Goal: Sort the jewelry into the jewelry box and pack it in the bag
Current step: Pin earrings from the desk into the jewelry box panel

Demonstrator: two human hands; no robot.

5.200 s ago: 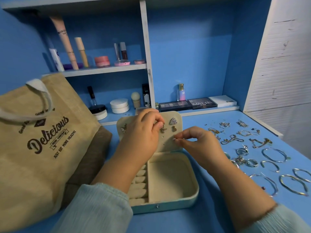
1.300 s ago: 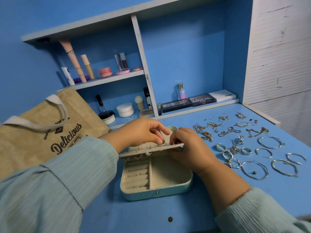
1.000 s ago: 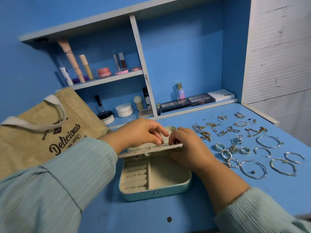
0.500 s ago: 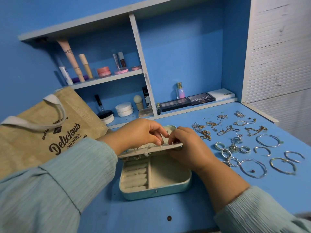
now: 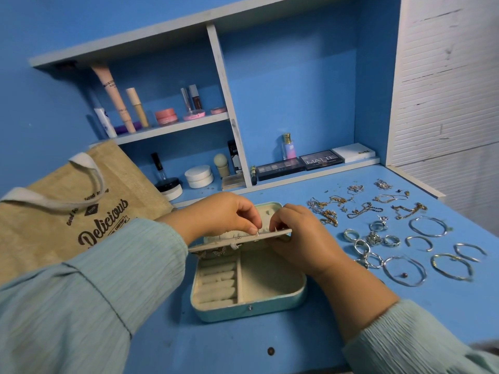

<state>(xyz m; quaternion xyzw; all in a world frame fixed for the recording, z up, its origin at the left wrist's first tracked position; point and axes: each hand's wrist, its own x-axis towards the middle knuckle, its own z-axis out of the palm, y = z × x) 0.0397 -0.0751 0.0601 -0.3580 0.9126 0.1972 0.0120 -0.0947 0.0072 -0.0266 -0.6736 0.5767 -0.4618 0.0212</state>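
Now both hands [image 5: 270, 225] pinch the jewelry box [image 5: 249, 292] flap.

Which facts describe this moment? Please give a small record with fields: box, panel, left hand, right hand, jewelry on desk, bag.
box: jewelry box open on the blue desk, both lower compartments look empty
panel: earring panel held about level over the box, earrings on it
left hand: left hand pinches at the panel's top edge
right hand: right hand holds the panel's right end
jewelry on desk: bangles, rings, chains, right of the box
bag: burlap bag, left of the box
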